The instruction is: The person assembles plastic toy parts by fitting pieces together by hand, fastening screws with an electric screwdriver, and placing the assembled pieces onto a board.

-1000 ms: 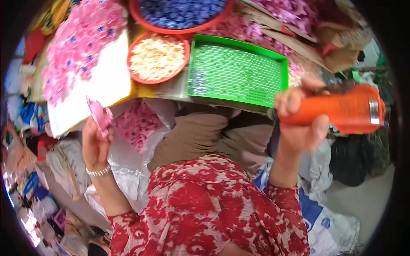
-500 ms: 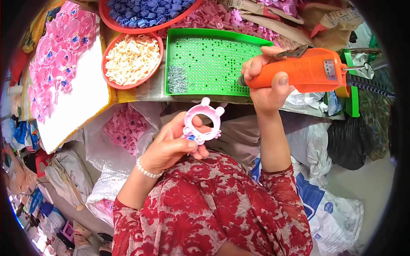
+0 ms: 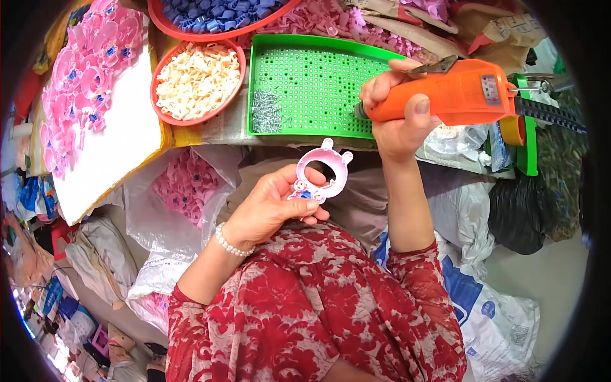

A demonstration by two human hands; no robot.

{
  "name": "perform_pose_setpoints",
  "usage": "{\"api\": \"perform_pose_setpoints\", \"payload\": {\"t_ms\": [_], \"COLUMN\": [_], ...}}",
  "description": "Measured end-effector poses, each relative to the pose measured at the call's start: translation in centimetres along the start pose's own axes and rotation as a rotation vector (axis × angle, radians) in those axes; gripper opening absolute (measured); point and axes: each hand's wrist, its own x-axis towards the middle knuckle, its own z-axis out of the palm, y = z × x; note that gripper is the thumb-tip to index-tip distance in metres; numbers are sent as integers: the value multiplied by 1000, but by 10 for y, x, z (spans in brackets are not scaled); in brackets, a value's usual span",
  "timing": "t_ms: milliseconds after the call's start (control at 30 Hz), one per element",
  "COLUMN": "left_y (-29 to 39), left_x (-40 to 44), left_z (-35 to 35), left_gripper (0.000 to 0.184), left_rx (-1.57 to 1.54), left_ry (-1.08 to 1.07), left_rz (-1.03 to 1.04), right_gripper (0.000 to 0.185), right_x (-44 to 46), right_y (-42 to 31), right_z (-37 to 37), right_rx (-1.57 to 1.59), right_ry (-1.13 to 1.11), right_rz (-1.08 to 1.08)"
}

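Observation:
My left hand [image 3: 267,202] pinches a pink ring-shaped plastic part [image 3: 342,170] with two ear-like tabs at its top and a blue piece [image 3: 307,194] near its base. In my right hand [image 3: 402,114] is an orange power screwdriver [image 3: 452,95], its dark tip pointing left over the right side of the green perforated tray [image 3: 318,130]. The tip and the pink part are apart. Small metal screws [image 3: 266,111] are heaped in the tray's lower left corner.
Red bowls hold cream pieces [image 3: 198,81] and blue pieces [image 3: 219,14]. Pink assemblies [image 3: 92,83] lie on a white board [image 3: 127,146] at left. More pink parts [image 3: 191,186] fill a plastic bag below. A black bag [image 3: 522,213] is at right.
My left hand has brought the pink part from the left to in front of my lap, turning its ring upward. The screwdriver has shifted left and up, over the tray.

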Motion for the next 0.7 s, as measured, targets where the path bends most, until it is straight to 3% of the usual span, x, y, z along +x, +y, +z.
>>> {"api": "perform_pose_setpoints", "payload": {"t_ms": [700], "left_y": [-7], "left_x": [6], "left_z": [-5], "left_gripper": [30], "left_rx": [-35], "left_ry": [41], "left_rz": [58], "right_gripper": [59], "right_x": [4], "right_y": [-4], "right_z": [3], "right_rx": [-61], "right_ry": [14], "right_rz": [-31]}}
